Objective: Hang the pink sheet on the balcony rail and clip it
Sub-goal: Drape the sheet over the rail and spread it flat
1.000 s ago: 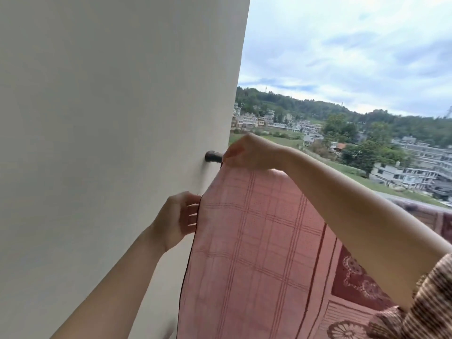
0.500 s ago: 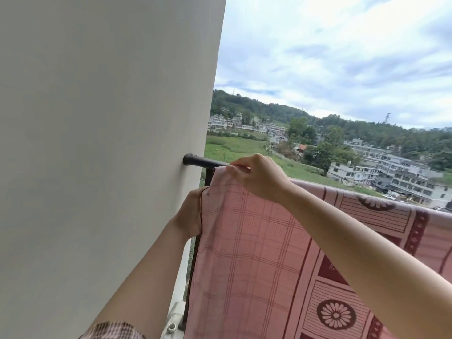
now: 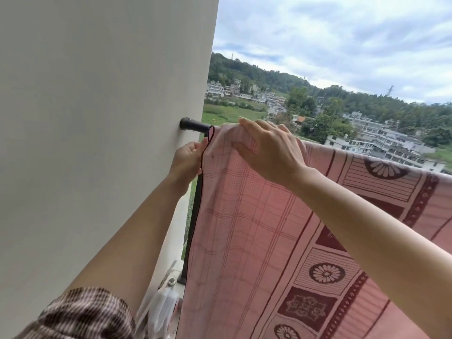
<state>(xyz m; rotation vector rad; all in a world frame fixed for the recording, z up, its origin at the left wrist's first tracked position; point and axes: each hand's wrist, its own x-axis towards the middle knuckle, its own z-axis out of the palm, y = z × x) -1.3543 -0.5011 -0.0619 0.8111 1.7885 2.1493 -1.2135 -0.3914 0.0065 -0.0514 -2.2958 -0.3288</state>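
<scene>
Sleeve: a checked sleeve [image 3: 80,314] covers the left upper arm at the bottom edge.
Floor corner: a plastic bottle [image 3: 164,311] stands by the foot of the post [image 3: 193,216].
Sheet: the pink sheet [image 3: 244,228] is draped over the rail and hangs down the near side, its dark-hemmed left edge just beside the post.
Left hand: the left hand [image 3: 187,159] is curled round the hem just under the top corner, holding it.
Right hand: the right hand [image 3: 269,152] lies flat on the fold over the rail, fingers straight, gripping nothing.
Rail: the black rail [image 3: 194,124] shows bare only between the sheet's corner and the wall [image 3: 97,118].
Beyond: fields, houses, wooded hills.
Risk: no clip is in sight. Unpinned, the sheet could slide off over the drop in a gust, or from uneven overhang, once the hands let go.
Edges: the corner sits near the wall, so little rail is left for shifting leftward.
Room: open rightward along the rail, tight between wall and post.
</scene>
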